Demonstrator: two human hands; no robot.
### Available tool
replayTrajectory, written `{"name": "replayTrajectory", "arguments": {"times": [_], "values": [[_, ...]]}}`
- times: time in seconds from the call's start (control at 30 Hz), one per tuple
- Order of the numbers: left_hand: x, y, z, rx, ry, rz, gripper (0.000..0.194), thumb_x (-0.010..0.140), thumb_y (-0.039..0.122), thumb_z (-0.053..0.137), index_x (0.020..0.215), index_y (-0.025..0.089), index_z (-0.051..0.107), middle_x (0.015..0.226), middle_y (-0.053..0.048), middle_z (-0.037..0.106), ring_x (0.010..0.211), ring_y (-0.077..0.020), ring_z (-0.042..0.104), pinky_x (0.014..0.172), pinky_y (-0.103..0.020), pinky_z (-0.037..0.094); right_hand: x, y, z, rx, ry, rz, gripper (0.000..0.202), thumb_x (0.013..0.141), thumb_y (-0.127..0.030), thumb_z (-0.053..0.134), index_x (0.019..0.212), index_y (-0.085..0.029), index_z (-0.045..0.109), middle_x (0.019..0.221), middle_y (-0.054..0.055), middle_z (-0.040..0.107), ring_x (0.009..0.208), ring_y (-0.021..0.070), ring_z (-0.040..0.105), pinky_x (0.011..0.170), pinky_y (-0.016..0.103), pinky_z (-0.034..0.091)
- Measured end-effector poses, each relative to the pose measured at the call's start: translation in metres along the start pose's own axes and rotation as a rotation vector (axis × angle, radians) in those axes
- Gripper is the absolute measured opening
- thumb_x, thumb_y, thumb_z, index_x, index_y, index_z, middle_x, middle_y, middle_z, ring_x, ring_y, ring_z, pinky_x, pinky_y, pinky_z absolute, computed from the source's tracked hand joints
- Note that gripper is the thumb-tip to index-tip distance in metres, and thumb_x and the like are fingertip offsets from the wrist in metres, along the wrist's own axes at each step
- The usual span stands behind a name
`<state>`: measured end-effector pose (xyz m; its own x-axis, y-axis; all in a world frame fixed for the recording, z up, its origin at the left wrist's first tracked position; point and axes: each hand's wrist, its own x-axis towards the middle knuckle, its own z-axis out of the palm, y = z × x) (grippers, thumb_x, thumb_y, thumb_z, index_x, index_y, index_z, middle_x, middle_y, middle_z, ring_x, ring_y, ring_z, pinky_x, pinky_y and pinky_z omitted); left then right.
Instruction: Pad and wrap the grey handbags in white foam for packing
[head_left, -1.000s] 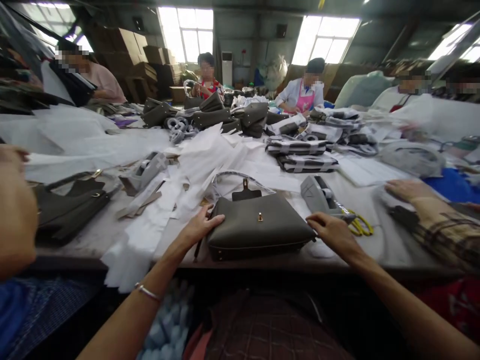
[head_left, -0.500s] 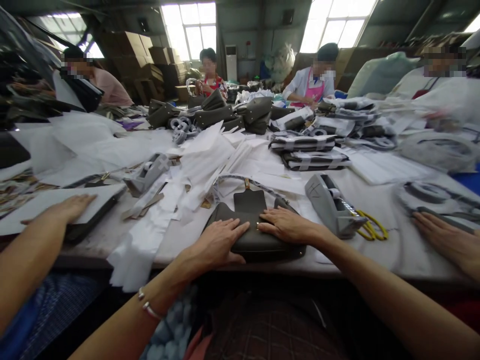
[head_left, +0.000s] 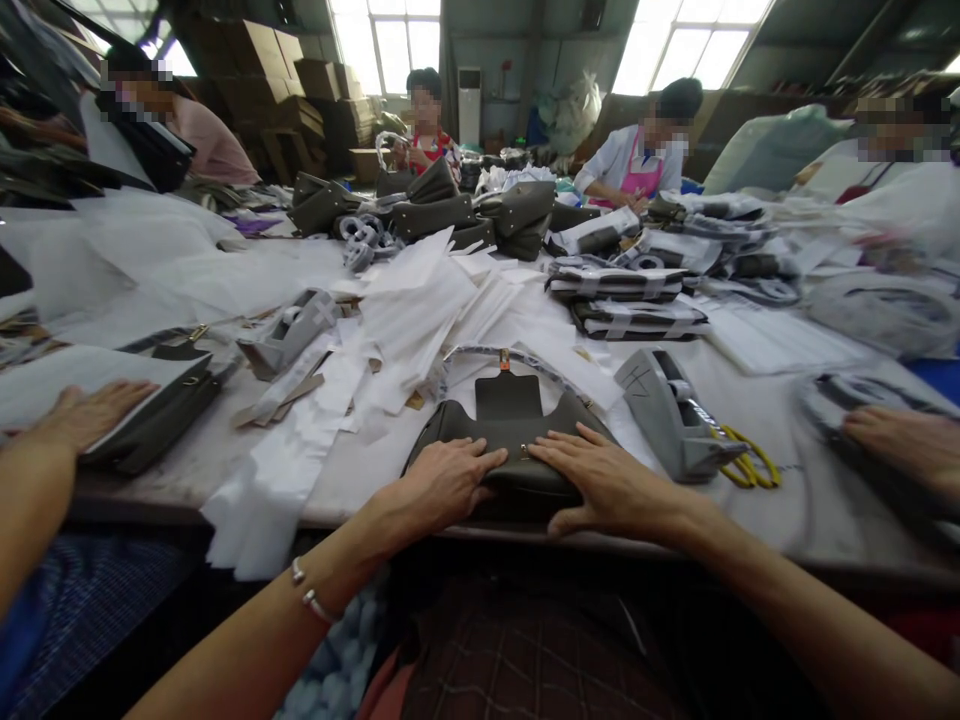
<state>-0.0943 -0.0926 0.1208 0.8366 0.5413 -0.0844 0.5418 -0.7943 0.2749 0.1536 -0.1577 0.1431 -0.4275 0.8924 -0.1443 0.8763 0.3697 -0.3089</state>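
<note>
The olive-grey leather handbag (head_left: 510,425) lies flat, flap up, its clasp seemingly gold. Left hand (head_left: 442,485) and right hand (head_left: 604,485) press it, palms spread.

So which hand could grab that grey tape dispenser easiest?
Probably the right hand. It lies flat on the handbag on the side nearest the tape dispenser; the left hand lies on the bag's far side.
</note>
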Motion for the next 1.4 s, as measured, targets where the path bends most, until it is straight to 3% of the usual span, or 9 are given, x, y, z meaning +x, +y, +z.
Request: {"name": "replayTrajectory", "arguments": {"times": [0.2,0.37,0.43,0.53,0.6,0.8,0.9,1.17,1.4], "values": [[0.001,0.018,0.001,0.135,0.074,-0.006,0.054,0.083,0.025,0.071,0.133,0.015,0.053,0.128,-0.017,0.064,0.118,-0.0348,0.061,0.097,-0.049,0.05,0.0,-0.004,0.027,-0.173,0.034,-0.036,0.069,0.077,-0.017,0.071,0.143,-0.014,0.05,0.145,0.017,0.053,0.133,0.0355,0.051,0.112,0.057,0.039],[0.008,0.037,0.029,0.288,0.078,-0.011,0.035,0.093,0.01,0.048,0.127,0.009,0.057,0.123,-0.018,0.067,0.112,-0.0299,0.066,0.089,-0.042,0.055,-0.003,0.002,0.051,-0.275,0.139,-0.09,0.054,0.088,-0.005,0.049,0.141,-0.013,0.053,0.141,0.017,0.056,0.132,0.034,0.052,0.11,0.057,0.041],[0.006,0.038,0.049,0.368,0.167,-0.007,0.04,0.096,0.012,0.044,0.134,0.008,0.053,0.132,-0.02,0.061,0.118,-0.031,0.062,0.094,-0.043,0.053,-0.002,0.003,0.047,-0.239,0.116,-0.107,0.048,0.092,-0.017,0.054,0.14,-0.012,0.053,0.142,0.019,0.054,0.133,0.0359,0.05,0.11,0.059,0.04],[-0.001,0.036,0.073,0.434,0.293,-0.011,0.044,0.098,0.018,0.041,0.14,0.006,0.047,0.141,-0.021,0.054,0.126,-0.0318,0.057,0.102,-0.045,0.049,0.008,0.0,0.029,-0.092,0.042,-0.154,0.068,0.088,-0.054,0.064,0.141,-0.013,0.053,0.142,0.02,0.055,0.132,0.0379,0.051,0.111,0.061,0.037],[-0.002,0.035,0.082,0.446,0.328,-0.035,0.045,0.099,0.019,0.039,0.142,0.007,0.046,0.142,-0.02,0.054,0.127,-0.0315,0.056,0.103,-0.045,0.048,0.017,-0.001,0.02,-0.023,0.087,-0.161,0.072,0.087,-0.063,0.059,0.142,-0.017,0.052,0.14,0.017,0.057,0.133,0.0353,0.05,0.114,0.06,0.033],[-0.007,0.033,0.074,0.446,0.381,0.002,0.045,0.101,0.021,0.035,0.142,0.008,0.047,0.143,-0.017,0.054,0.132,-0.0268,0.052,0.11,-0.041,0.041,0.03,0.015,0.049,-0.094,0.238,-0.095,0.058,0.095,-0.054,0.052,0.142,-0.02,0.053,0.149,0.013,0.049,0.141,0.0323,0.041,0.117,0.057,0.029],[-0.022,0.027,0.067,0.421,0.373,-0.011,0.051,0.102,0.037,0.039,0.144,0.009,0.044,0.147,-0.015,0.05,0.137,-0.0262,0.047,0.115,-0.041,0.035,0.028,0.026,0.064,-0.076,0.224,-0.117,0.059,0.096,-0.052,0.05,0.148,-0.026,0.044,0.154,0.009,0.042,0.144,0.0302,0.037,0.118,0.057,0.029],[-0.054,0.015,0.094,0.371,0.435,-0.096,0.09,0.088,0.069,0.049,0.151,0.008,0.032,0.156,-0.016,0.036,0.147,-0.0284,0.03,0.12,-0.042,0.026,0.038,0.013,0.068,-0.057,0.176,-0.118,0.085,0.085,-0.07,0.055,0.152,-0.02,0.037,0.158,0.012,0.035,0.147,0.0323,0.03,0.119,0.057,0.027],[-0.025,0.029,0.054,0.145,0.266,-0.085,0.1,0.082,0.082,0.038,0.145,0.005,0.04,0.146,-0.025,0.047,0.138,-0.0347,0.044,0.114,-0.046,0.036,0.047,0.012,0.078,-0.046,0.189,-0.124,0.085,0.083,-0.067,0.06,0.15,-0.019,0.04,0.156,0.014,0.038,0.146,0.0331,0.032,0.119,0.059,0.027]]}}
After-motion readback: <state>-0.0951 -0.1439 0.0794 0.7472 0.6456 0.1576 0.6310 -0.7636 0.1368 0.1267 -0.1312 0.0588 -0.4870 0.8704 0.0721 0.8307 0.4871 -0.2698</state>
